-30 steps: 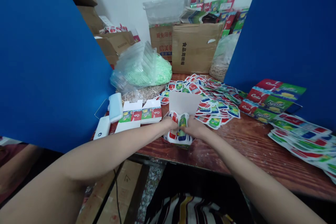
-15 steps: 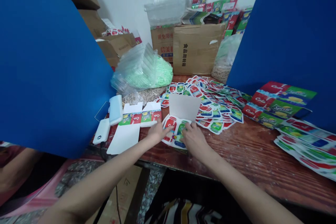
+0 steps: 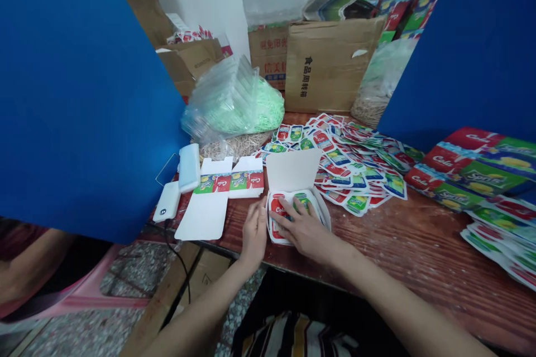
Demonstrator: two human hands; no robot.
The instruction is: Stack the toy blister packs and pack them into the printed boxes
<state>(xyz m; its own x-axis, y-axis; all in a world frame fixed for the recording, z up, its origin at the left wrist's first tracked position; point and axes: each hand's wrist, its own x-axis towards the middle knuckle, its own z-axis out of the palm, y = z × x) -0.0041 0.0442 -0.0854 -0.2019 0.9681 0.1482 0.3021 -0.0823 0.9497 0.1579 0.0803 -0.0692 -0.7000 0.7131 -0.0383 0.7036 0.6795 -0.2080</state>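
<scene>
In front of me on the table stands a small white carton (image 3: 293, 170) with its back flap raised. A flat sachet pack (image 3: 277, 206), printed with a red Cola can and a green one, lies inside it. My right hand (image 3: 307, 234) rests on this pack with its fingers spread, covering part of the print. Against the carton's left wall is my left hand (image 3: 254, 234), fingers stretched out and holding nothing. White packs bulge at the carton's right side. Left of my hands lie unfolded Cola and Sprite cartons (image 3: 203, 217).
A heap of can-printed packs (image 3: 355, 178) spreads behind the carton. Printed sleeves (image 3: 473, 164) and more packs stand at right. A power bank (image 3: 166, 201) sits at left. Blue partitions (image 3: 100, 100) flank the table; a cardboard box (image 3: 330, 67) stands behind. A co-worker's arm shows at far left.
My left hand has moved from the pack's edge to the carton's left wall. My right hand has spread flat over the pack, which now sits between the carton's walls. The view has shifted slightly.
</scene>
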